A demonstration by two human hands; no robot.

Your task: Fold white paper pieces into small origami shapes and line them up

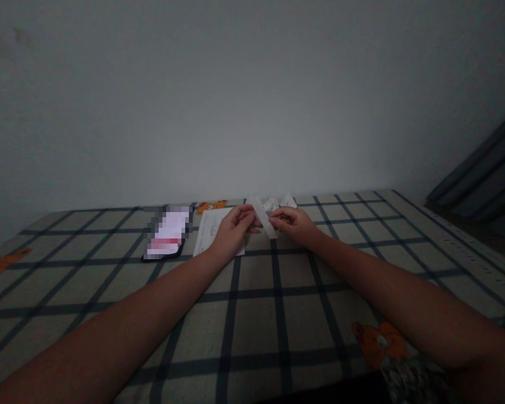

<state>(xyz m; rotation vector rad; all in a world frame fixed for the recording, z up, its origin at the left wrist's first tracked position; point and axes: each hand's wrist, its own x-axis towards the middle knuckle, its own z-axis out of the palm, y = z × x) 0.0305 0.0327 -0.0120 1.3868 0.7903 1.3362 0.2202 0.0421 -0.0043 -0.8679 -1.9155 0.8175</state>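
Between my two hands is a narrow folded strip of white paper (264, 217), tilted, its lower end toward me. My left hand (236, 224) grips its left side with thumb and fingers. On the other side, my right hand (292, 223) pinches the strip's right edge between thumb and fingertips. Just behind the hands lie white folded paper pieces (288, 200), partly hidden. A printed white sheet (210, 230) lies flat under and beside my left hand, partly covered by it.
A phone (168, 233) with a lit, blurred screen lies left of the sheet. The surface is covered by a checked cloth (256, 314) with orange bear prints. A pale wall (252, 101) rises behind it. Dark folded fabric (483, 168) is at the right.
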